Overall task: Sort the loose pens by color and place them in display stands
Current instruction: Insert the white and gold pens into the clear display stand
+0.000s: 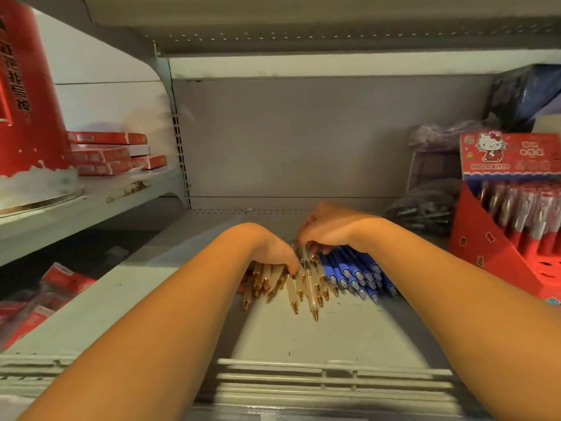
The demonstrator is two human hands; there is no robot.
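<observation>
Step in hand: sorting, still at the pile, nothing headed for a stand yet

- loose pens lie centre frame on the grey metal shelf (303, 338), already split in two groups: cream frosted pens with gold tips (312, 294) on the left, blue pens with clear tips (355, 276) just beside them on the right, tips toward the camera
- left hand (274, 253) lies on top of the cream group, thumb on the barrels; fingers mostly hidden under the palm, so can't tell if it grips or only presses
- right hand (329, 227) sits just behind the seam between the groups, fingers curled down, looks like it's pinching one clear-barrelled pen (305, 258) that stands steeper than the rest
- red cardboard Hello Kitty display stand (485, 250) at the right edge of the frame, well apart from the pile, upper rows already filled with wrapped pens, some empty holes in its lower front face
- clear plastic bag of dark pens (422, 211) mid right, behind the blue group

Next move, my read: decide where the clear pen belongs (looks like neither colour group), drop it aside, then square up one group and lift it as a bundle. Cream pens are fanned and overlapping, so bunch the tips level first or they'll slip out. Reach to the stand goes right, over the blue group, so keep the bundle high enough not to scatter them
</observation>
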